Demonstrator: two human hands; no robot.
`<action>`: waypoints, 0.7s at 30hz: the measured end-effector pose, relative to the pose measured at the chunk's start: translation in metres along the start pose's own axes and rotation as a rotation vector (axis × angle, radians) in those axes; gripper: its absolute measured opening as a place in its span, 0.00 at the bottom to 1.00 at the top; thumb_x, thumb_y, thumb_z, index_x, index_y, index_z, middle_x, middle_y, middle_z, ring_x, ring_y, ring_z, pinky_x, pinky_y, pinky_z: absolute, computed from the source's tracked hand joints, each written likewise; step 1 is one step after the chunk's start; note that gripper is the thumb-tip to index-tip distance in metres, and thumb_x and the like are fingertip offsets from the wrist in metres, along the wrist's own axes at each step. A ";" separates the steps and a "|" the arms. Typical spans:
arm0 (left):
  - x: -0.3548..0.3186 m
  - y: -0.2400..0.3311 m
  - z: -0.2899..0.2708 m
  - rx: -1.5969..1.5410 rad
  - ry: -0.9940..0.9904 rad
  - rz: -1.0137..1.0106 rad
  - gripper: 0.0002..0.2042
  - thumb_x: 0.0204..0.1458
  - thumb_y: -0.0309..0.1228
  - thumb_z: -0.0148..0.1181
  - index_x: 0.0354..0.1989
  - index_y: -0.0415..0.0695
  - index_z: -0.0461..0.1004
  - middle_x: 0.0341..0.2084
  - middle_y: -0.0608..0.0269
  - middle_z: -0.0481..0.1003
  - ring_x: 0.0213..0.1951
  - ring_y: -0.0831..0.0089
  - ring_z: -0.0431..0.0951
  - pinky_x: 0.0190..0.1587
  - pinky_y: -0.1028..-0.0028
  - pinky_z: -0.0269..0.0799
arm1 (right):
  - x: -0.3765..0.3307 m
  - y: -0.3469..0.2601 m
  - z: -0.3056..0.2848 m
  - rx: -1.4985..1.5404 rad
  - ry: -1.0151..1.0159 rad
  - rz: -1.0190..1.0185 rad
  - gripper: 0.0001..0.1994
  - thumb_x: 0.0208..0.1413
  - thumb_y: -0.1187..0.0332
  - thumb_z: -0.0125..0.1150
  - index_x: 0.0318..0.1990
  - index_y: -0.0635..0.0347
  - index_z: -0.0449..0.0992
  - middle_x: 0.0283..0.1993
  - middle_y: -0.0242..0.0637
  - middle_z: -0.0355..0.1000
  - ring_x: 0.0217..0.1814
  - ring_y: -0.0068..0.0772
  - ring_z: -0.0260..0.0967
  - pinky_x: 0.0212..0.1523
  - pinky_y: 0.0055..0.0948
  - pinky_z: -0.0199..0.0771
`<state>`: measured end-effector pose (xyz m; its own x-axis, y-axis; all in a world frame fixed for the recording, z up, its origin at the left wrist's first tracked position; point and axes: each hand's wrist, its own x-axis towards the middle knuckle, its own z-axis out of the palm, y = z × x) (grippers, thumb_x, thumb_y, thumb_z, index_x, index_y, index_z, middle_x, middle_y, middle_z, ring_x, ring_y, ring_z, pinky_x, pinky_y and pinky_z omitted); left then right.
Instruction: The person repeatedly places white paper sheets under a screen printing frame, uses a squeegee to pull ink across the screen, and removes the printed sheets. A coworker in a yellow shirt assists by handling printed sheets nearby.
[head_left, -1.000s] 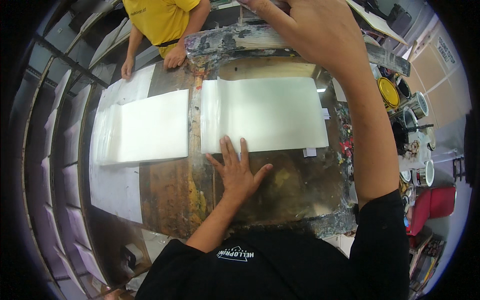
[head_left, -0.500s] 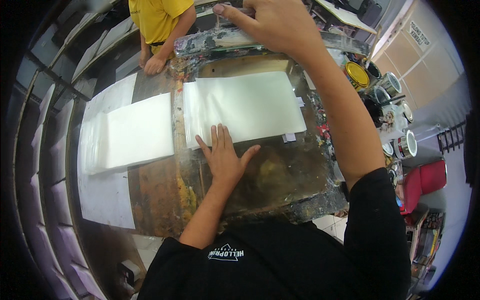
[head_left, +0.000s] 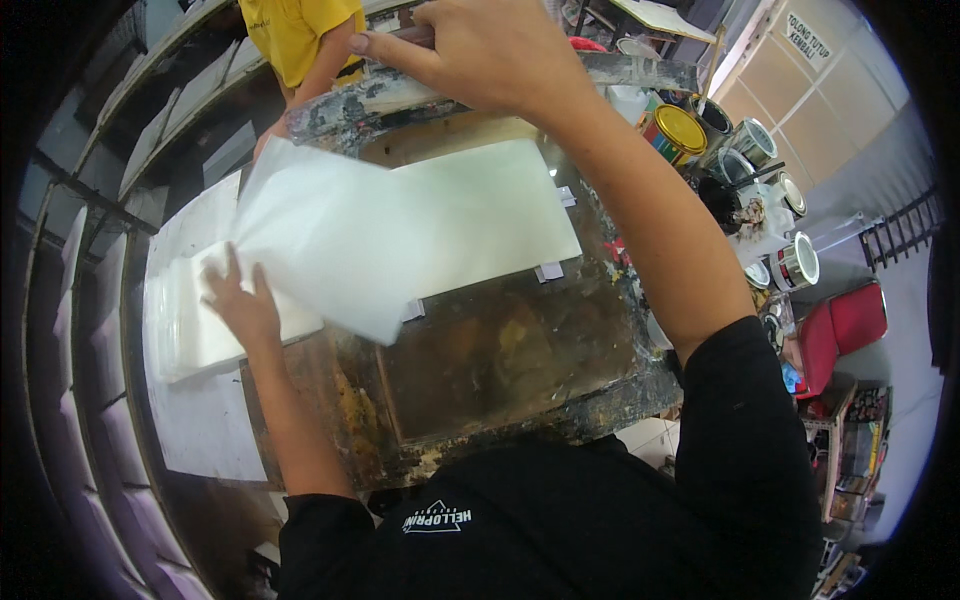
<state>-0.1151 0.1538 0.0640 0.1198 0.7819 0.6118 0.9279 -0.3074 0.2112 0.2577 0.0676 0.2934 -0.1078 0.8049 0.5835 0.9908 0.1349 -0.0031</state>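
My left hand (head_left: 243,305) has its fingers spread over the stack of white translucent plastic sheets (head_left: 190,345) on the left. One loose translucent sheet (head_left: 335,235), slightly blurred, slants between that stack and the board. Its far corner is beside the hand (head_left: 268,138) of the person in yellow; whether that hand grips it cannot be made out. Another pale sheet (head_left: 490,210) lies flat on the dark stained board (head_left: 500,350), with small white tabs (head_left: 548,271) at its edges. My right hand (head_left: 490,55) is closed on a brown bar above a raised, paint-stained screen-printing frame (head_left: 365,105).
Paint cans (head_left: 797,262) and a yellow-lidded tin (head_left: 680,130) stand along the right. A red chair (head_left: 845,335) is beyond them. Drying racks (head_left: 110,330) line the left side. Across the table stands a co-worker in a yellow shirt (head_left: 300,40).
My left hand has gone from the board's sheet to the left stack. A translucent sheet has swung left off the board. The co-worker's hand has shifted left. My right hand still holds the frame up.
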 end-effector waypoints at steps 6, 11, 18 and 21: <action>-0.087 0.213 0.036 -0.409 -0.528 0.531 0.23 0.69 0.41 0.53 0.71 0.51 0.72 0.75 0.50 0.63 0.77 0.49 0.57 0.77 0.34 0.37 | 0.019 0.017 0.007 0.030 0.112 -0.012 0.38 0.67 0.37 0.48 0.26 0.69 0.84 0.24 0.55 0.78 0.32 0.55 0.80 0.45 0.49 0.78; -0.117 0.262 0.083 -0.213 -0.535 0.428 0.28 0.72 0.48 0.45 0.76 0.52 0.64 0.78 0.48 0.55 0.80 0.43 0.48 0.76 0.30 0.31 | 0.024 0.004 -0.009 0.119 -0.026 -0.019 0.39 0.68 0.38 0.46 0.23 0.69 0.82 0.22 0.53 0.77 0.28 0.52 0.79 0.39 0.46 0.78; -0.116 0.265 0.082 -0.271 -0.605 0.476 0.29 0.71 0.48 0.46 0.77 0.51 0.63 0.79 0.47 0.54 0.79 0.40 0.49 0.75 0.30 0.34 | 0.032 0.015 -0.025 0.154 -0.116 0.028 0.40 0.70 0.38 0.43 0.22 0.69 0.81 0.21 0.52 0.76 0.27 0.53 0.78 0.35 0.47 0.78; -0.116 0.266 0.085 -0.308 -0.579 0.503 0.29 0.71 0.48 0.46 0.77 0.51 0.63 0.79 0.47 0.54 0.79 0.40 0.50 0.76 0.31 0.34 | 0.034 0.021 -0.022 0.109 -0.086 0.034 0.41 0.70 0.37 0.42 0.23 0.68 0.82 0.21 0.52 0.77 0.27 0.53 0.79 0.35 0.48 0.78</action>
<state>0.1476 0.0276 -0.0153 0.7357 0.6415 0.2174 0.5870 -0.7640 0.2678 0.2762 0.0854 0.3313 -0.0857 0.8561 0.5097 0.9798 0.1652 -0.1128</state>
